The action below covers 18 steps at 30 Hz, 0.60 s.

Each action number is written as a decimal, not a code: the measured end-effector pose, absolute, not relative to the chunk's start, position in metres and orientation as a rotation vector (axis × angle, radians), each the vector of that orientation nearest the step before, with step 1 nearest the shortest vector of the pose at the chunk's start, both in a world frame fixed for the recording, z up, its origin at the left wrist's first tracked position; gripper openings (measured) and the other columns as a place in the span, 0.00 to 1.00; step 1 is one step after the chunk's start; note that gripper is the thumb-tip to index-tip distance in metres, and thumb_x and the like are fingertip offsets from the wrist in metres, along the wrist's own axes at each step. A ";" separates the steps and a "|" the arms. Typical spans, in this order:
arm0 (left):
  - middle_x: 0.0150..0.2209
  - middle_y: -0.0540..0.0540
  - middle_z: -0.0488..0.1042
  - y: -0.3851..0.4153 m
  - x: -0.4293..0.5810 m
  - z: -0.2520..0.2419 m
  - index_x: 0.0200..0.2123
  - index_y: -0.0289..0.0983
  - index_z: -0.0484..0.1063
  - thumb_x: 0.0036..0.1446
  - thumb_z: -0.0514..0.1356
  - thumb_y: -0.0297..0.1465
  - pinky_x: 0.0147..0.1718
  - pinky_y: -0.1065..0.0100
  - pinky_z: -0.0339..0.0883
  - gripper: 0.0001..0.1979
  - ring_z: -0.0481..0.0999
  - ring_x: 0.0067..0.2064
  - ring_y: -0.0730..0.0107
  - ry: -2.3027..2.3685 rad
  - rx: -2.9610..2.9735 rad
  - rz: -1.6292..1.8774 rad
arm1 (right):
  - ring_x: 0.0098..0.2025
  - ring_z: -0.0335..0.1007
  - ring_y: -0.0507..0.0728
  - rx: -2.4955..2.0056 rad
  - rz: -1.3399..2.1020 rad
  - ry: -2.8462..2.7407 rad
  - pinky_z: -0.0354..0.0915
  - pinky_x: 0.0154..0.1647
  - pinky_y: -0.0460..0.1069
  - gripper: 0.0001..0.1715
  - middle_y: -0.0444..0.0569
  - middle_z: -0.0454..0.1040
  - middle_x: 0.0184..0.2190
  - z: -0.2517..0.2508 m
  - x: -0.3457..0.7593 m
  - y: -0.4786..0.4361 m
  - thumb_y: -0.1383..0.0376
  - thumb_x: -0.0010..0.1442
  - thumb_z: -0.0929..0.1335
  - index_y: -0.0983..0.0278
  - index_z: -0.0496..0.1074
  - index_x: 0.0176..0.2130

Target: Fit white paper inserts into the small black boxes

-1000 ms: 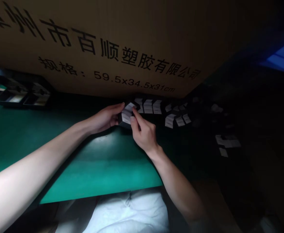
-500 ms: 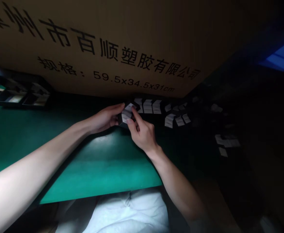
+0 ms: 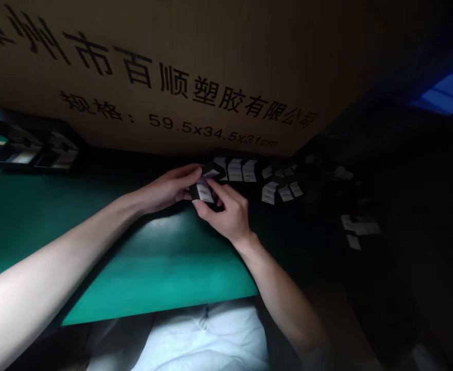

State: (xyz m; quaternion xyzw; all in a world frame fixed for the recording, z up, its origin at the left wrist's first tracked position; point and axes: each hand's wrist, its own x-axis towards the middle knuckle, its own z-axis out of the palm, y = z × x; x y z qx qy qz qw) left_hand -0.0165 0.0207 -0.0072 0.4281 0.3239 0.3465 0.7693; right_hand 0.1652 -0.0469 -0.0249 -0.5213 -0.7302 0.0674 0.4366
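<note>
A small black box with a white lining (image 3: pixel 204 191) is held between both hands above the green table. Its lid is raised at the back. My left hand (image 3: pixel 174 186) grips it from the left, the thumb lying by the lid. From the right, my right hand (image 3: pixel 228 211) has its thumb on the near edge and its fingers curled at the far side. Just beyond stands a row of similar black boxes with white linings (image 3: pixel 242 170), open. Fingertips under the box are hidden.
A large printed carton (image 3: pixel 180 103) rises behind the hands. Open black boxes (image 3: pixel 58 154) stand at the far left of the green table (image 3: pixel 164 273). More white-lined boxes (image 3: pixel 278 191) sit to the right, fading into shadow. The table's front edge is near my lap.
The box has turned in my hands, and its lid now shows more apart from its base. My right thumb and fingers have shifted from the lining to the box's edges.
</note>
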 end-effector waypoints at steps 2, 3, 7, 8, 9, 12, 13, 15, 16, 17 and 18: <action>0.46 0.46 0.83 0.021 -0.019 -0.008 0.52 0.41 0.80 0.54 0.75 0.46 0.43 0.68 0.75 0.26 0.81 0.48 0.63 0.745 0.969 0.764 | 0.39 0.78 0.56 -1.285 0.183 -1.809 0.77 0.45 0.51 0.23 0.50 0.82 0.39 -0.024 0.165 -0.047 0.50 0.64 0.72 0.61 0.81 0.51; 0.48 0.44 0.84 0.021 -0.019 -0.009 0.54 0.42 0.81 0.53 0.76 0.46 0.44 0.68 0.76 0.27 0.82 0.49 0.61 0.765 0.994 0.767 | 0.40 0.78 0.56 -1.287 0.210 -1.809 0.77 0.45 0.50 0.22 0.50 0.81 0.40 -0.023 0.165 -0.047 0.51 0.64 0.72 0.60 0.81 0.51; 0.49 0.42 0.85 0.022 -0.020 -0.009 0.53 0.43 0.83 0.52 0.76 0.47 0.48 0.64 0.78 0.28 0.83 0.52 0.57 0.751 1.065 0.740 | 0.40 0.78 0.55 -1.300 0.375 -1.807 0.77 0.40 0.48 0.22 0.50 0.80 0.44 -0.020 0.171 -0.056 0.57 0.63 0.72 0.62 0.77 0.54; 0.48 0.41 0.85 0.023 -0.019 -0.009 0.52 0.42 0.84 0.52 0.75 0.48 0.48 0.65 0.78 0.27 0.83 0.51 0.57 0.737 1.064 0.735 | 0.40 0.79 0.55 -1.305 0.401 -1.801 0.77 0.40 0.47 0.22 0.50 0.80 0.45 -0.020 0.173 -0.061 0.58 0.63 0.72 0.62 0.77 0.54; 0.48 0.40 0.86 0.023 -0.019 -0.009 0.51 0.41 0.85 0.54 0.74 0.50 0.47 0.65 0.78 0.27 0.84 0.50 0.57 0.726 1.055 0.731 | 0.41 0.79 0.55 -1.311 0.407 -1.794 0.77 0.41 0.48 0.22 0.50 0.81 0.45 -0.020 0.175 -0.068 0.59 0.62 0.72 0.62 0.76 0.54; 0.48 0.36 0.86 0.025 -0.018 -0.011 0.49 0.38 0.85 0.60 0.67 0.55 0.49 0.63 0.79 0.28 0.84 0.51 0.55 0.687 1.000 0.713 | 0.45 0.80 0.58 -1.337 0.323 -1.832 0.77 0.48 0.50 0.19 0.51 0.81 0.45 -0.021 0.185 -0.098 0.63 0.62 0.72 0.62 0.76 0.52; 0.48 0.35 0.86 0.026 -0.018 -0.011 0.49 0.37 0.85 0.62 0.65 0.54 0.50 0.61 0.79 0.28 0.85 0.51 0.54 0.675 0.985 0.704 | 0.46 0.80 0.59 -1.344 0.269 -1.863 0.77 0.49 0.52 0.17 0.51 0.81 0.45 -0.022 0.190 -0.110 0.64 0.62 0.72 0.62 0.77 0.51; 0.48 0.34 0.86 0.027 -0.018 -0.012 0.49 0.36 0.85 0.64 0.64 0.54 0.51 0.59 0.79 0.27 0.85 0.50 0.54 0.658 0.969 0.688 | 0.48 0.80 0.60 -1.363 0.171 -1.919 0.77 0.52 0.53 0.15 0.53 0.81 0.46 -0.025 0.202 -0.136 0.67 0.63 0.71 0.62 0.77 0.50; 0.47 0.34 0.86 0.027 -0.018 -0.012 0.49 0.36 0.85 0.64 0.64 0.53 0.51 0.58 0.80 0.27 0.86 0.49 0.54 0.658 0.966 0.683 | 0.49 0.80 0.60 -1.381 0.139 -1.932 0.77 0.52 0.54 0.15 0.54 0.81 0.48 -0.026 0.210 -0.148 0.67 0.63 0.71 0.62 0.77 0.50; 0.47 0.34 0.86 0.027 -0.018 -0.012 0.49 0.36 0.85 0.64 0.64 0.53 0.50 0.59 0.80 0.27 0.86 0.48 0.54 0.662 0.965 0.681 | 0.50 0.80 0.60 -1.405 0.121 -1.938 0.77 0.53 0.54 0.16 0.54 0.81 0.49 -0.028 0.219 -0.160 0.68 0.63 0.71 0.61 0.77 0.52; 0.46 0.35 0.86 0.027 -0.018 -0.011 0.49 0.36 0.85 0.64 0.64 0.53 0.49 0.59 0.80 0.26 0.86 0.47 0.55 0.667 0.964 0.678 | 0.51 0.80 0.60 -1.437 0.111 -1.938 0.77 0.54 0.54 0.17 0.54 0.81 0.50 -0.029 0.230 -0.171 0.68 0.64 0.71 0.61 0.77 0.53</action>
